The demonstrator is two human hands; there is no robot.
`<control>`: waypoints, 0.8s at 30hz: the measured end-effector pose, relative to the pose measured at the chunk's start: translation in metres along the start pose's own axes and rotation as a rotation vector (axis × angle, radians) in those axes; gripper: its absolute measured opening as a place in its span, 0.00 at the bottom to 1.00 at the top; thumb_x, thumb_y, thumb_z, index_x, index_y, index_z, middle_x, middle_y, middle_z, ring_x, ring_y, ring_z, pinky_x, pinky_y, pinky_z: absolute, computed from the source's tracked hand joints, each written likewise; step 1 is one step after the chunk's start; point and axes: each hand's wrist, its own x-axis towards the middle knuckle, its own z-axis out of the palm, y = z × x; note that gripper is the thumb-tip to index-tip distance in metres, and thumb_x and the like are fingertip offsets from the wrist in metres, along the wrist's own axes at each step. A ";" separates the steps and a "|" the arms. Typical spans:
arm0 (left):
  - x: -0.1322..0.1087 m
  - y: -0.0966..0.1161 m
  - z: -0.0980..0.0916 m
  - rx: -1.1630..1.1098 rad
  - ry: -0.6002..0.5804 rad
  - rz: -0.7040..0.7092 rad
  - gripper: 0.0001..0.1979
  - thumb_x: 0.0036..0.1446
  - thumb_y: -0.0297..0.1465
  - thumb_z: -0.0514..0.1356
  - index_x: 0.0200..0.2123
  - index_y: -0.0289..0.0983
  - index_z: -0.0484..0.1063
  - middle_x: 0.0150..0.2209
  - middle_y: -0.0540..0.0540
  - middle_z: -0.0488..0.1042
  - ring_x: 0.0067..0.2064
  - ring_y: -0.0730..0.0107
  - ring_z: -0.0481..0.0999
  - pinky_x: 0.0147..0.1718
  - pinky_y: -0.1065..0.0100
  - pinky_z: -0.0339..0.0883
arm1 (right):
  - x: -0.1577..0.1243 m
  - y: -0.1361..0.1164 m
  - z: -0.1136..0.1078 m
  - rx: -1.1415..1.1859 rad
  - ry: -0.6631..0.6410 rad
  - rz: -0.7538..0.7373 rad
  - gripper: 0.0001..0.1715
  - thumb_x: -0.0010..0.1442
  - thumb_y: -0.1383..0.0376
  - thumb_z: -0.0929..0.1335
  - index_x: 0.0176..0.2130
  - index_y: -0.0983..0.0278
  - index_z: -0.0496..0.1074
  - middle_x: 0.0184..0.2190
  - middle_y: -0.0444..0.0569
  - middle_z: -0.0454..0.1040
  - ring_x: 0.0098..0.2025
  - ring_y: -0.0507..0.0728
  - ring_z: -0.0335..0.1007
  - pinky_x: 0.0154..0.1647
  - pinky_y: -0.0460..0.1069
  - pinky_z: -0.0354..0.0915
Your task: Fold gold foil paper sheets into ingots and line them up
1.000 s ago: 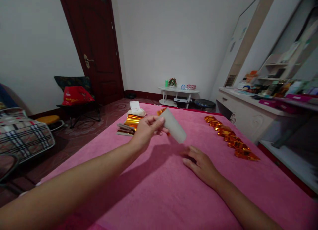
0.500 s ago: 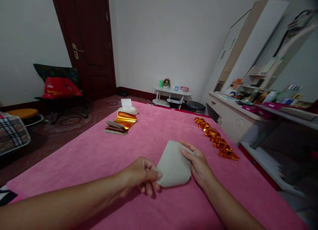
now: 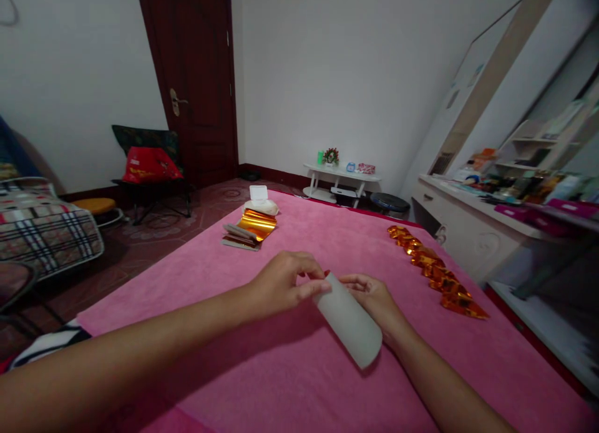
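Observation:
A grey-white sheet of paper (image 3: 350, 324) is curled into a half-tube above the pink cloth (image 3: 262, 370), its lower end pointing down to the right. A bit of red shows at its upper edge. My left hand (image 3: 292, 283) pinches that upper end between thumb and fingers. Along the right side, my right hand (image 3: 369, 299) holds the sheet, its fingers partly hidden behind the paper. To the right lies a row of folded shiny gold foil pieces (image 3: 437, 267). Gold foil paper (image 3: 259, 223) and a stack of grey-backed sheets (image 3: 239, 236) lie beyond my left hand.
A wipes pack (image 3: 262, 206) with its white lid up stands at the far left corner of the cloth. Behind are a small white table (image 3: 346, 175) and a dark round stool (image 3: 390, 202). A dressing table (image 3: 472, 221) full of bottles flanks the right side.
The sheet went from nearly flat to curled. My left hand moved from its lower left corner to its upper end. The camera view swung left.

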 end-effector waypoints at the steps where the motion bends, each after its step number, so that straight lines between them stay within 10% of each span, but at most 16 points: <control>1: 0.003 0.000 0.002 -0.075 -0.037 -0.037 0.13 0.57 0.36 0.57 0.27 0.32 0.72 0.26 0.48 0.71 0.29 0.73 0.69 0.30 0.74 0.59 | 0.003 -0.001 -0.002 -0.002 -0.040 0.028 0.21 0.42 0.61 0.75 0.36 0.67 0.72 0.30 0.50 0.77 0.27 0.54 0.71 0.27 0.47 0.63; 8: 0.002 -0.006 0.009 -0.257 -0.375 0.123 0.09 0.52 0.21 0.51 0.28 0.33 0.70 0.30 0.47 0.70 0.33 0.71 0.69 0.36 0.72 0.63 | 0.021 0.003 -0.016 -0.332 -0.023 -0.119 0.12 0.45 0.66 0.71 0.33 0.67 0.74 0.27 0.48 0.76 0.29 0.55 0.71 0.31 0.48 0.64; 15: -0.010 -0.029 0.032 0.236 0.050 0.122 0.19 0.46 0.35 0.65 0.42 0.36 0.69 0.42 0.42 0.71 0.44 0.61 0.69 0.44 0.64 0.63 | 0.014 0.003 -0.013 -0.866 0.003 -0.585 0.11 0.56 0.70 0.63 0.34 0.62 0.76 0.33 0.48 0.76 0.37 0.56 0.71 0.40 0.50 0.63; 24: -0.024 -0.035 0.055 0.323 -0.373 0.420 0.18 0.62 0.31 0.51 0.55 0.40 0.66 0.61 0.41 0.60 0.59 0.60 0.63 0.59 0.61 0.54 | 0.004 0.003 -0.017 -1.015 0.032 -0.651 0.12 0.58 0.71 0.62 0.36 0.61 0.74 0.34 0.48 0.75 0.38 0.56 0.70 0.40 0.51 0.65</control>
